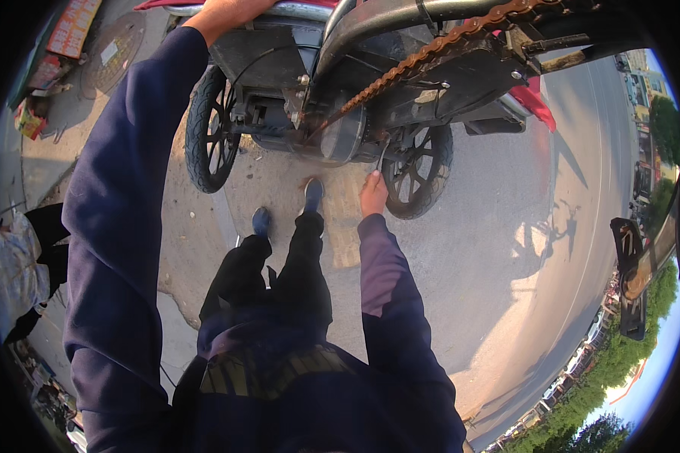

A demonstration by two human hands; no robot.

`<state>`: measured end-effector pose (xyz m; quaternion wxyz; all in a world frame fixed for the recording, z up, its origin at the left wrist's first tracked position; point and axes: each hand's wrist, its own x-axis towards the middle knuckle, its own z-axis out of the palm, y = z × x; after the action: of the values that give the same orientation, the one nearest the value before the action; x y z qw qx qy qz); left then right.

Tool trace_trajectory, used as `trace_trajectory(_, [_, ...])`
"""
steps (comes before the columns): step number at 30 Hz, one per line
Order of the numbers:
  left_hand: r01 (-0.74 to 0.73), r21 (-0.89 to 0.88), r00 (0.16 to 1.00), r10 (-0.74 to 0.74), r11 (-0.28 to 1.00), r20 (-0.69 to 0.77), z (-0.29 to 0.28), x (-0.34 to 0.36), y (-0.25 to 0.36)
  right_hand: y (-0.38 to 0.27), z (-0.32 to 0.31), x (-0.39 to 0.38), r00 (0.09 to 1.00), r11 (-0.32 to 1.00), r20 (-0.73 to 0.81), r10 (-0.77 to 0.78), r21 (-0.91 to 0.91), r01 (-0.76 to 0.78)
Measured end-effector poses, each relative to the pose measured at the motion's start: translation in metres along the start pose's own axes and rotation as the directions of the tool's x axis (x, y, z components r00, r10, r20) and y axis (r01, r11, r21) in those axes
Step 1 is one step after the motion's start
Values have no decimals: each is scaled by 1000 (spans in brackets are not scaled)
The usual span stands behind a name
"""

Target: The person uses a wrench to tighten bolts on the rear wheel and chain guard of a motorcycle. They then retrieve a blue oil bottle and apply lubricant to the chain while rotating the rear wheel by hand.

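Note:
A three-wheeled vehicle is tipped up before me, its dark underside (302, 57) facing me. My left hand (230, 13) lies against its upper left edge, with the fingers cut off by the picture's rim. Lower down, my right hand (373, 195) is closed around a slim metal tool (383, 155), perhaps a wrench. The tool's far end reaches the axle area beside the right wheel (418, 172). Between that wheel and the left wheel (213, 130) sits a round motor housing (341, 140). A rusty chain (423, 54) slants down toward this housing.
Pavement (476, 204) spreads below and to the right. A person in patterned clothing (15, 260) is at the left rim. At the right rim a pedal (632, 279) juts into view. A manhole cover (113, 57) lies at upper left, near red packaging (30, 121).

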<state>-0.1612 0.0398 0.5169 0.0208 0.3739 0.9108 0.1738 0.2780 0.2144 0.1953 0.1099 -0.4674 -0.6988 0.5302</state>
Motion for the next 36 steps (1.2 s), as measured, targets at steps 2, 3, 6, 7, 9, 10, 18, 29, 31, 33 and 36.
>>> trace_trajectory(2, [117, -79, 985, -105, 990, 134, 5, 8, 17, 13, -3, 4, 995, 995, -40, -86, -58, 84])
trace_trajectory(3, [96, -66, 991, -89, 993, 100, 7, 8, 15, 10, -1, 9, 988, 986, -47, -148, -83, 144])
trace_trajectory(6, [12, -35, 1000, -11, 999, 10, 10, 2, 4, -4, -8, 20, 982, 982, 85, -167, -73, 173])
trace_trajectory(7, [24, -18, 1000, -24, 1000, 1, 11, 1, 0, -5, -4, 20, 983, 991, 130, -132, 8, 132])
trace_trajectory(9, [32, 1, 999, -32, 999, -13, 12, -1, 2, -11, -5, 16, 977, 988, 204, -62, 154, 31])
trace_trajectory(10, [46, 26, 999, -46, 999, 9, 12, 0, 3, -11, -9, 7, 961, 965, 274, 36, 240, -104])
trace_trajectory(18, [-284, 308, 949, 312, 908, -43, 12, -8, 26, -25, -10, 14, 909, 844, 299, 290, 368, -390])
trace_trajectory(29, [-168, 379, 884, 310, 910, -351, 46, -40, 31, -23, 0, 21, 904, 891, 224, 364, 199, -408])
trace_trajectory(31, [-105, 366, 931, 221, 925, -290, 48, -40, 39, -16, -4, 23, 905, 890, 207, 371, 198, -411])
trace_trajectory(33, [-110, 320, 947, 197, 941, -254, 50, -38, 44, -14, -8, 26, 894, 873, 195, 403, 212, -439])
trace_trajectory(36, [-85, 311, 951, 170, 947, -259, 47, -43, 44, -25, -8, 22, 877, 869, 202, 436, 160, -469])
